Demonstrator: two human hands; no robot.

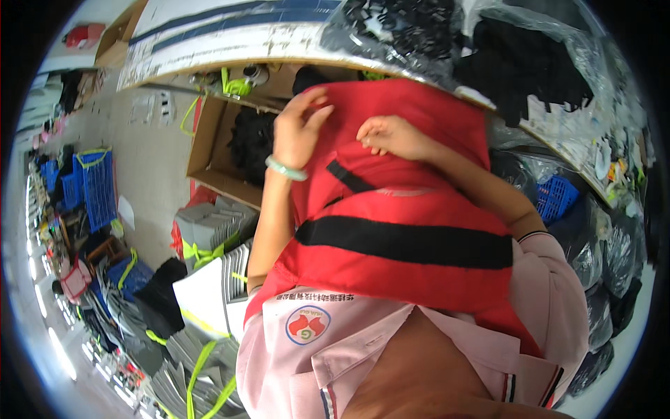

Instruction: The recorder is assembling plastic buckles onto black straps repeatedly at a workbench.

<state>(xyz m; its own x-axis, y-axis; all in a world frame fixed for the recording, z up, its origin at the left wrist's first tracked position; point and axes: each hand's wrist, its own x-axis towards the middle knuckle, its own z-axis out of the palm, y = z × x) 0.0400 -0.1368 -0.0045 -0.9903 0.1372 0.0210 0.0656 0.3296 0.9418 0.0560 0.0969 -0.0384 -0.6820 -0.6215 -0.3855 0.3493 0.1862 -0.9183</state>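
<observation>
My left hand (299, 133), with a pale green bangle (285, 169) at its wrist, hovers over the upper left of a red apron (447, 202). Its thumb stands apart from the fingers, and nothing shows between them. To its right, my right hand (398, 137) is above the same red cloth, fingers curled in toward the thumb. Whether anything small is in that curl cannot be seen. A wide black band (412, 241) crosses the apron, and a short black strip (349, 177) lies slanted on it below the hands.
Ahead is a worn white tabletop (230, 35) bearing black pieces in clear plastic (398, 35) and black cloth (520, 66). A cardboard box (216, 150) with black material stands at left, above bundled grey sheets (216, 227). At right are a blue basket (556, 197) and filled plastic bags (621, 258).
</observation>
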